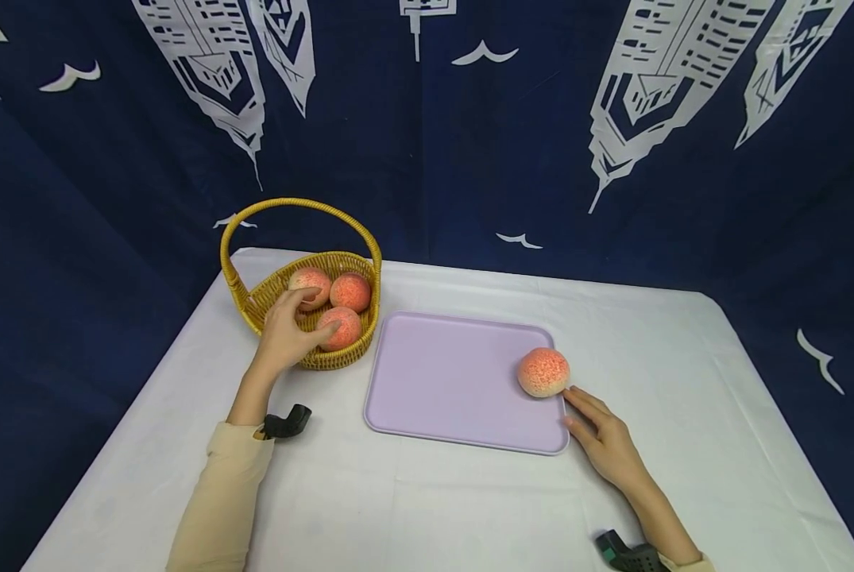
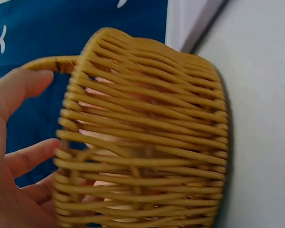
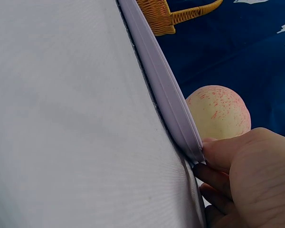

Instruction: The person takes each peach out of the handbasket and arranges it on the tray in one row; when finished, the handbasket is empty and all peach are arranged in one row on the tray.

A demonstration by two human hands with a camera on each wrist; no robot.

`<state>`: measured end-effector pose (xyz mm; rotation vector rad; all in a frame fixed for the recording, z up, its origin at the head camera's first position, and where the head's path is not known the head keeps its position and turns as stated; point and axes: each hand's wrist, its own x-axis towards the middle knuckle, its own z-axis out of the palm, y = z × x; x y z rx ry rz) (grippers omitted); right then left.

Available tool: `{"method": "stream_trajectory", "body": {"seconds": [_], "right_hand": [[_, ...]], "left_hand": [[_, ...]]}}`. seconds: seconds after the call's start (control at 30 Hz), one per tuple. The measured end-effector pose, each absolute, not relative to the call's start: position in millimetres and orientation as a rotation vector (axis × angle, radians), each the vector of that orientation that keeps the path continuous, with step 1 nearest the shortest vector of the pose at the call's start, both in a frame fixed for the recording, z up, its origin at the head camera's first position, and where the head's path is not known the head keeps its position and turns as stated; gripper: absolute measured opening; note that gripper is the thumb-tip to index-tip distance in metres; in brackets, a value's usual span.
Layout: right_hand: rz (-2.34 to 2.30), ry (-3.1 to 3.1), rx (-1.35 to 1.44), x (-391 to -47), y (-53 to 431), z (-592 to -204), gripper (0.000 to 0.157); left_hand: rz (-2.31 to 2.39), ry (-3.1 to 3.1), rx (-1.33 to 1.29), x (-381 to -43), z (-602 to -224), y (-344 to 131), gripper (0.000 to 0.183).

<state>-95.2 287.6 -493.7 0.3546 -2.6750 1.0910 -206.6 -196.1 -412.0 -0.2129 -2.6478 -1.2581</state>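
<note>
My left hand [image 1: 288, 330] reaches into a yellow wicker basket [image 1: 337, 360]. Its fingers lie over the upper-left peach [image 1: 311, 280], and its thumb is at the front peach [image 1: 341, 330]; thumb and fingers are spread apart. Beside these sits another peach [image 1: 351, 291]. In the left wrist view the basket wall [image 2: 147, 128] hides most of the fruit. My right hand [image 1: 608, 438] rests on the table with fingers extended, its fingertips and thumb at the right rim of a lilac tray [image 1: 448, 381]. A speckled peach [image 1: 543, 372] lies on that tray, right by these fingertips.
The basket's tall arched handle [image 1: 298, 202] rises over the fruit. Basket and tray stand side by side on a white-covered table [image 1: 469, 508]. Behind the table hangs a dark blue cloth [image 1: 469, 183] with white building and bird prints.
</note>
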Motion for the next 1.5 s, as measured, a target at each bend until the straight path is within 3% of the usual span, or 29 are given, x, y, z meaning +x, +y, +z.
{"method": "stream_trajectory", "body": {"seconds": [0.53, 1.0, 1.5], "right_hand": [[1.106, -2.660, 0.360, -90.1, 288.3, -499.9, 0.041], [1.110, -2.636, 0.386, -92.0, 287.0, -499.5, 0.040], [1.097, -2.635, 0.392, -95.1, 287.6, -493.2, 0.041]], "left_hand": [[-1.001, -2.894, -0.283, -210.0, -426.6, -194.1, 0.066], [-1.046, -2.863, -0.289, -214.1, -428.2, -195.3, 0.066], [-1.378, -2.675, -0.226, -203.4, -396.3, -205.1, 0.066]]}}
